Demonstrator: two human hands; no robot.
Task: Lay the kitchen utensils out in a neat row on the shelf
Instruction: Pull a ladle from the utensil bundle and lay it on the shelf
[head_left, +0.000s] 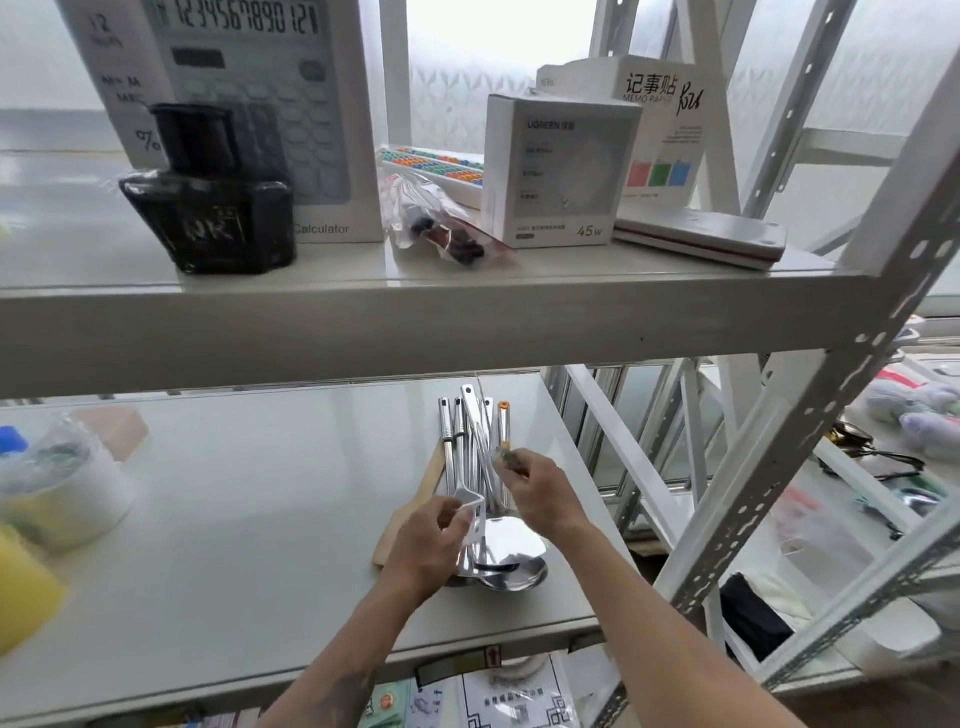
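A bundle of steel kitchen utensils (470, 441) lies on the white lower shelf (260, 519), handles pointing away, near its right edge. Shiny ladle bowls (511, 558) rest at the near end. A wooden spatula (410, 512) lies at the left side of the bundle. An orange-tipped utensil (503, 423) lies at the right side. My left hand (426, 545) pinches the slotted steel turner head (470, 506). My right hand (540, 491) is closed on a small greenish handle (505, 458) beside the orange-tipped utensil.
On the upper shelf (415, 306) stand a black ink bottle (208, 208), calculator box (270, 114), charger box (558, 171), memo paper box (670, 119). Tape rolls (62, 488) and a yellow object (21, 587) sit at the lower shelf's left. The rack post (810, 415) stands on the right.
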